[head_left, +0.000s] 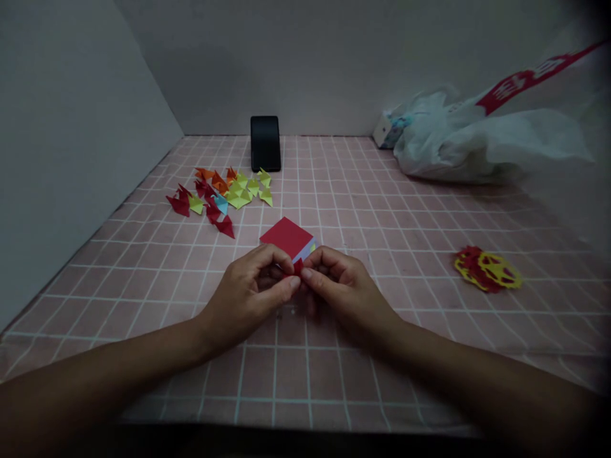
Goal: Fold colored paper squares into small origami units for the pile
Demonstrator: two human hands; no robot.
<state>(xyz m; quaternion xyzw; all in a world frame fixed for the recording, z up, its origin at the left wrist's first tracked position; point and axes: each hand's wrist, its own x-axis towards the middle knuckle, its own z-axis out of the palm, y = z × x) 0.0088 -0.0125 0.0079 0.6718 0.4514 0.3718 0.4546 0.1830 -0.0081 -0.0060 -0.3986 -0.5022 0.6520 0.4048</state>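
Between my fingertips is a small folded piece of red paper (298, 266), mostly covered by my thumbs and fingers. My left hand (255, 277) pinches it from the left, thumb against index finger. From the right, my right hand (341, 280) grips it the same way. Just beyond my hands lies a stack of square paper (287, 236) with a red sheet on top; lilac and yellow edges show at its right side. Farther left, a group of small folded paper cranes (222, 191) in red, orange, yellow and blue rests on the cloth.
A black phone (265, 144) leans upright near the back wall. At the back right sits a white plastic bag (443, 143) beside a small box (383, 130). Red and yellow paper cutouts (487, 268) lie on the right. A pink checked cloth (229, 388) covers the table.
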